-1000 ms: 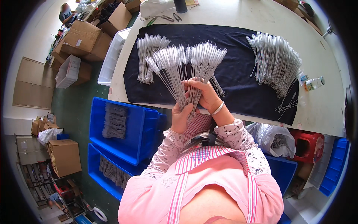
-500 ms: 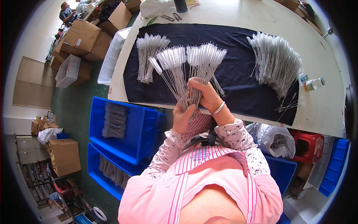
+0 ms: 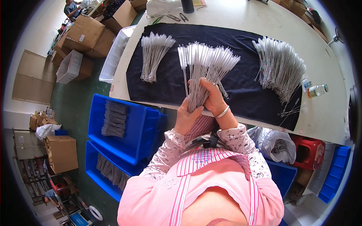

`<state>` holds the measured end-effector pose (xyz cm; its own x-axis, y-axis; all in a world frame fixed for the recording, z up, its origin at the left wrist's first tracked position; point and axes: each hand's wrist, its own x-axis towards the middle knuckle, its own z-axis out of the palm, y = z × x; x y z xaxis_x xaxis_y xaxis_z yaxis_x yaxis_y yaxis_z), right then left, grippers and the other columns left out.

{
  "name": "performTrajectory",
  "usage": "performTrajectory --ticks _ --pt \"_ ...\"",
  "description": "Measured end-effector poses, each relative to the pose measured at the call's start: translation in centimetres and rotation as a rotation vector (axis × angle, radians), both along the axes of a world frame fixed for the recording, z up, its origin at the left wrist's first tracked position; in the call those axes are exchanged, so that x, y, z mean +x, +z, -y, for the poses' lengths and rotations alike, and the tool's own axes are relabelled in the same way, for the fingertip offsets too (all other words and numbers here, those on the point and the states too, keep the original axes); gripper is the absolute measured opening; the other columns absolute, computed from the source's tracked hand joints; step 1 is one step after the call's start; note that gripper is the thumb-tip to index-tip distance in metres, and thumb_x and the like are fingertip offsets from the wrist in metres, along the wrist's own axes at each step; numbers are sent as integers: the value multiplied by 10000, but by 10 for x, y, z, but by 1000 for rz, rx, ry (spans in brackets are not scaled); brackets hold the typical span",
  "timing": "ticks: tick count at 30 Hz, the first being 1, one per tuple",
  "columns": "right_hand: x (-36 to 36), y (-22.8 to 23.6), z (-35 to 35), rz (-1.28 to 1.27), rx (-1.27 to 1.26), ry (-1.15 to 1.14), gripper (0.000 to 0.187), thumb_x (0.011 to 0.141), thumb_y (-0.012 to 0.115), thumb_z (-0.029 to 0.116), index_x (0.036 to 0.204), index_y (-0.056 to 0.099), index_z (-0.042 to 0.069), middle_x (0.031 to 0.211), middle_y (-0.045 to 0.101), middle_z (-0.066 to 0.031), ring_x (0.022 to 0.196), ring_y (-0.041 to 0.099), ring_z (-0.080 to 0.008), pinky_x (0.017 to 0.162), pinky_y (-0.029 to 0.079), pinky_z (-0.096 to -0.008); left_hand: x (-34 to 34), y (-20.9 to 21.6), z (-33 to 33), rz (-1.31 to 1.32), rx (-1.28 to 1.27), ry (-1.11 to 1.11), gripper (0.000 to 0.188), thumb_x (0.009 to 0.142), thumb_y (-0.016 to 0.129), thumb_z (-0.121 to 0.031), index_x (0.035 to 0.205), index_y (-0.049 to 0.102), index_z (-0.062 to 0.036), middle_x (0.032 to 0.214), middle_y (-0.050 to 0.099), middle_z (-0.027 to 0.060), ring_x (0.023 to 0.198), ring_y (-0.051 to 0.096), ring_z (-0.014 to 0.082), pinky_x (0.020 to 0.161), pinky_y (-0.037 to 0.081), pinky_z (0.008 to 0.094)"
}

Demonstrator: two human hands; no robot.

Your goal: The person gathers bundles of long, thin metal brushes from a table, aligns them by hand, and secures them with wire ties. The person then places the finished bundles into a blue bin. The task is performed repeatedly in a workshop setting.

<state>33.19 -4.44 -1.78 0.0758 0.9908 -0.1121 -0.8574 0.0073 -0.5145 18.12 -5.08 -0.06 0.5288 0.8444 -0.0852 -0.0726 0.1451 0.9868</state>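
White-bristled wire brushes (image 3: 200, 62) in both hands (image 3: 214, 101), brush piles (image 3: 281, 67) either side on dark cloth (image 3: 243, 84).

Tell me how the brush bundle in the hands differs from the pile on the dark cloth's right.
The left hand and right hand grip the held bundle, while the right pile lies on the dark cloth. The right pile looks fuller than the held bundle. The held bundle's stems bunch together low down; the right pile's spread wide. Both have white bristles and thin stems.
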Motion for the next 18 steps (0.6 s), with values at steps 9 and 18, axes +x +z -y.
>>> performTrajectory --ticks 9,18 --pt "-29 43 2 184 -40 -315 256 929 590 290 1026 570 54 867 616 -9 766 579 -87 696 459 -220 2 5 -7 -273 332 290 465 833 646 -90 1262 492 5 804 654 107 692 638 153 609 507 295" --pt "-58 42 -5 322 -243 -364 189 849 673 80 1014 627 2 850 647 -48 747 628 -125 623 517 -249 9 4 0 -844 1091 352 465 782 677 -134 1221 538 -64 1106 559 139 913 616 355 669 525 409"
